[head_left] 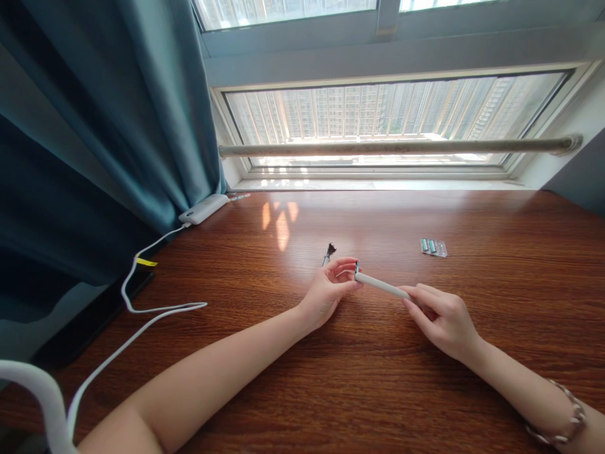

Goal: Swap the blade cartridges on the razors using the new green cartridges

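A razor with a white handle [382,284] is held level between my two hands above the brown table. My right hand [442,316] is closed around the far right end of the handle. At its other end, a small dark and teal blade cartridge [357,267] sits crosswise. The fingers of my left hand [326,293] pinch this cartridge. Whether it is locked onto the handle I cannot tell. Just behind my left hand lies a thin item with a dark, frayed tip [331,248], partly hidden. A clear tray of razor cartridges [433,247] lies farther back on the right.
The wooden table [293,384] reaches to a window with a horizontal rail [401,148]. At the left, a white power strip [204,209] rests by the blue curtain [155,94]. Its white cable [161,310] loops across the table's left side, near a yellow strip [147,261].
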